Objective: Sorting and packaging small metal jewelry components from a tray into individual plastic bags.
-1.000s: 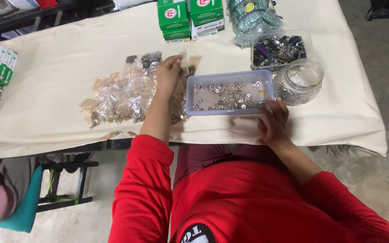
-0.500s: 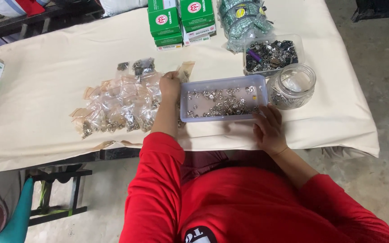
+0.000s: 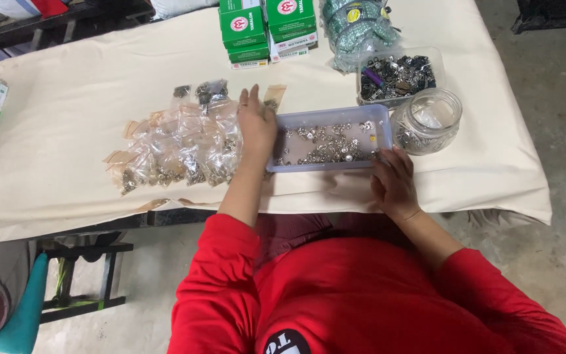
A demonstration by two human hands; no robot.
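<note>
Head camera looks down on a person in a red top at a table point(image 3: 67, 131) covered with a cream cloth. Left hand point(image 3: 255, 124) lies flat, fingers apart and holding nothing, on the right edge of a heap of small clear bags point(image 3: 178, 147) of metal bits, at about 9 o'clock from the shallow grey tray point(image 3: 329, 141). Right hand point(image 3: 393, 182) rests at the tray's 5 o'clock corner, fingers loosely curled against its near rim; whether anything is pinched under them I cannot tell. The tray holds scattered small silver fittings and sits at the middle of the table's near edge.

To handle this well, I would judge it best to keep the tray steadied by that corner while the flat hand works, pressing lightly so the slippery bags do not slide onto the tray or off the near edge.

A glass jar point(image 3: 427, 121) stands touching the tray at 3 o'clock, a clear box of dark parts point(image 3: 397, 75) at 1 o'clock, and green cartons point(image 3: 266, 29) at 12. Bare concrete floor point(image 3: 558, 131) lies to the right.
</note>
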